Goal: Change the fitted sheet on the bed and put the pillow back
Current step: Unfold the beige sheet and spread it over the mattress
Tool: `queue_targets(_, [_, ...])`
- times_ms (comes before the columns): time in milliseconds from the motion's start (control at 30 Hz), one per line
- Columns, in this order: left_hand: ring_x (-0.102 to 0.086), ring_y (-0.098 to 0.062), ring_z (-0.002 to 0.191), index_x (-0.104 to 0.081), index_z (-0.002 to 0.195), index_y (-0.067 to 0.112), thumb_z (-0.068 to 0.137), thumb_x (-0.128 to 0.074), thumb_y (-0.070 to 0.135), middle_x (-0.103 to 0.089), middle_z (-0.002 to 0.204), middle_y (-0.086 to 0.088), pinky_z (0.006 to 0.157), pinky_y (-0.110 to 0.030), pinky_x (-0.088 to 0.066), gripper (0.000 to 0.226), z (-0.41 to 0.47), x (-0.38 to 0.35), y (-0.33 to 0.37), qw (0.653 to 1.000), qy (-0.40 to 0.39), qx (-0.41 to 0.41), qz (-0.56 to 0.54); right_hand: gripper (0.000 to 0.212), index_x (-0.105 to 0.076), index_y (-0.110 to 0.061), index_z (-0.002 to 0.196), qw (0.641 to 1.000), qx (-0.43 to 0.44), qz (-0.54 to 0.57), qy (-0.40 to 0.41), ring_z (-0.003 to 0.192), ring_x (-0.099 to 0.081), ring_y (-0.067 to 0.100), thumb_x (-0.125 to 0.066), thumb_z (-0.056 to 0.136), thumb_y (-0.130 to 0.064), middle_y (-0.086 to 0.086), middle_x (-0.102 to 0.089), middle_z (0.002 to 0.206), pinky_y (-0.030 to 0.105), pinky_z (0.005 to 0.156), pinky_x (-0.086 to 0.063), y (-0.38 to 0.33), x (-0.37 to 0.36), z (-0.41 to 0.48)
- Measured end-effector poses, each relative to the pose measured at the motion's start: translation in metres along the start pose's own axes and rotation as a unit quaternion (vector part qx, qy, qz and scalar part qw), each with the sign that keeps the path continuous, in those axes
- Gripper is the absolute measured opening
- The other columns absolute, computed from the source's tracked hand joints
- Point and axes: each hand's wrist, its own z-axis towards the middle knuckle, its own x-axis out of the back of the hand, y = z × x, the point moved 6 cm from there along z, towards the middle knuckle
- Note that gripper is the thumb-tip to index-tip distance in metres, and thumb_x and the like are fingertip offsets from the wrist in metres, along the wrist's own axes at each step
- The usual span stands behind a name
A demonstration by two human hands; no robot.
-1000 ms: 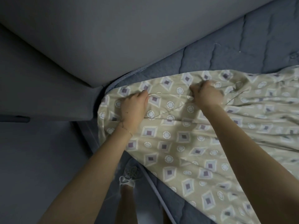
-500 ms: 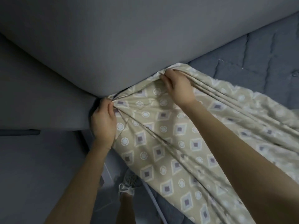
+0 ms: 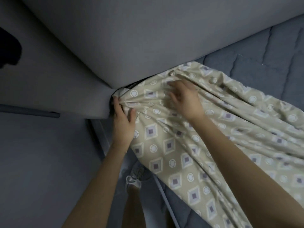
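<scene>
A beige fitted sheet (image 3: pixel 184 153) with diamond and circle prints lies bunched over the corner of a blue quilted mattress (image 3: pixel 263 51). My left hand (image 3: pixel 123 120) pinches the gathered sheet corner at the mattress corner, right against the grey headboard. My right hand (image 3: pixel 184 97) rests flat on the sheet just right of it, fingers spread and blurred, holding nothing. The sheet's folds run away to the lower right. No pillow is in view.
A grey padded headboard (image 3: pixel 131 30) fills the top, with a grey side panel (image 3: pixel 57 89) to the left. Grey floor (image 3: pixel 41 162) lies at the left. My foot in a light sneaker (image 3: pixel 136 176) stands beside the bed frame.
Both hands carried the sheet corner up to the mattress corner by the headboard. My right hand then let go of the sheet edge and now lies spread on the fabric.
</scene>
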Motion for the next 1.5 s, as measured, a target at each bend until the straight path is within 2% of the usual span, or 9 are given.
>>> queue_targets(167, [-0.052, -0.031, 0.111, -0.04, 0.125, 0.002, 0.088, -0.061, 0.046, -0.053, 0.119, -0.014, 0.093, -0.048, -0.046, 0.061, -0.032, 0.012, -0.011, 0.993, 0.088, 0.015, 0.071, 0.03, -0.067, -0.012, 0.11, 0.997, -0.001, -0.06, 0.054, 0.109, -0.053, 0.031, -0.069, 0.084, -0.027, 0.008, -0.06, 0.116, 0.041, 0.093, -0.041, -0.017, -0.01, -0.056])
queue_targets(333, [-0.061, -0.026, 0.098, -0.054, 0.11, 0.011, 0.094, -0.055, 0.047, -0.063, 0.106, -0.004, 0.082, -0.036, -0.049, 0.039, -0.068, -0.012, -0.039, 0.988, -0.07, 0.137, 0.032, 0.034, -0.062, -0.011, 0.105, 0.994, -0.068, -0.078, 0.048, 0.096, -0.051, 0.031, -0.069, 0.084, -0.036, 0.009, -0.055, 0.103, 0.041, 0.083, -0.041, -0.024, -0.012, -0.114])
queue_targets(533, [-0.061, -0.02, 0.097, -0.055, 0.106, 0.013, 0.103, -0.043, 0.025, -0.063, 0.098, 0.003, 0.08, -0.029, -0.046, 0.017, -0.084, 0.007, -0.043, 0.986, 0.029, 0.12, -0.112, 0.059, -0.051, -0.014, 0.088, 0.988, -0.118, -0.061, -0.082, 0.082, -0.052, 0.025, -0.047, 0.077, -0.073, -0.002, -0.051, 0.085, 0.037, 0.071, -0.044, -0.012, -0.022, -0.2])
queue_targets(633, [-0.056, -0.025, 0.117, -0.044, 0.131, 0.016, 0.1, -0.033, 0.055, -0.058, 0.125, -0.003, 0.102, -0.045, -0.044, 0.051, -0.095, -0.01, -0.074, 0.918, -0.06, 0.297, -0.256, 0.062, -0.056, -0.013, 0.101, 0.983, -0.115, -0.099, -0.101, 0.092, -0.052, 0.031, -0.052, 0.076, -0.069, 0.005, -0.056, 0.095, 0.042, 0.077, -0.048, -0.012, -0.04, -0.235])
queue_targets(767, [-0.053, -0.025, 0.116, -0.047, 0.133, 0.023, 0.096, -0.026, 0.066, -0.058, 0.126, -0.004, 0.097, -0.045, -0.043, 0.06, -0.135, -0.034, -0.081, 0.826, -0.226, 0.413, -0.309, 0.011, -0.06, -0.012, 0.095, 0.989, -0.088, -0.112, -0.044, 0.081, -0.051, 0.035, -0.062, 0.088, -0.021, 0.01, -0.055, 0.09, 0.042, 0.068, -0.046, -0.018, -0.055, -0.248])
queue_targets(933, [-0.061, -0.026, 0.104, -0.046, 0.135, 0.008, 0.103, -0.046, 0.017, -0.06, 0.125, -0.013, 0.068, -0.036, -0.055, 0.034, -0.137, -0.025, -0.085, 0.865, -0.067, 0.316, -0.383, 0.019, -0.05, -0.01, 0.083, 0.973, -0.214, 0.084, -0.025, 0.066, -0.058, 0.02, -0.054, 0.098, -0.021, 0.001, -0.062, 0.068, 0.038, 0.061, -0.045, -0.034, -0.047, -0.239])
queue_targets(1233, [-0.064, -0.027, 0.11, -0.055, 0.127, 0.004, 0.093, -0.059, 0.01, -0.064, 0.123, -0.013, 0.086, -0.034, -0.056, 0.035, -0.09, 0.072, -0.111, 0.934, 0.068, 0.199, -0.29, 0.015, -0.052, -0.012, 0.083, 0.931, -0.243, 0.273, -0.014, 0.064, -0.049, 0.012, -0.057, 0.096, -0.017, -0.001, -0.055, 0.069, 0.032, 0.064, -0.04, -0.144, -0.108, -0.227])
queue_targets(1367, [-0.06, -0.024, 0.116, -0.05, 0.131, 0.014, 0.083, -0.07, 0.037, -0.058, 0.131, -0.008, 0.098, -0.045, -0.051, 0.056, -0.098, 0.065, -0.119, 0.936, -0.002, 0.241, -0.257, 0.001, -0.061, -0.01, 0.091, 0.942, -0.269, 0.199, 0.032, 0.081, -0.058, 0.022, -0.06, 0.09, -0.011, 0.004, -0.063, 0.084, 0.035, 0.073, -0.046, -0.117, -0.097, -0.242])
queue_targets(1500, [-0.026, -0.027, 0.143, -0.024, 0.153, 0.028, 0.084, -0.063, 0.056, -0.02, 0.158, -0.009, 0.115, -0.047, -0.028, 0.084, -0.111, 0.067, -0.125, 0.977, -0.002, 0.212, 0.021, 0.026, -0.065, -0.013, 0.108, 0.972, -0.227, 0.022, 0.06, 0.105, -0.051, 0.032, -0.068, 0.083, -0.017, 0.009, -0.059, 0.109, 0.042, 0.086, -0.042, -0.09, -0.078, -0.246])
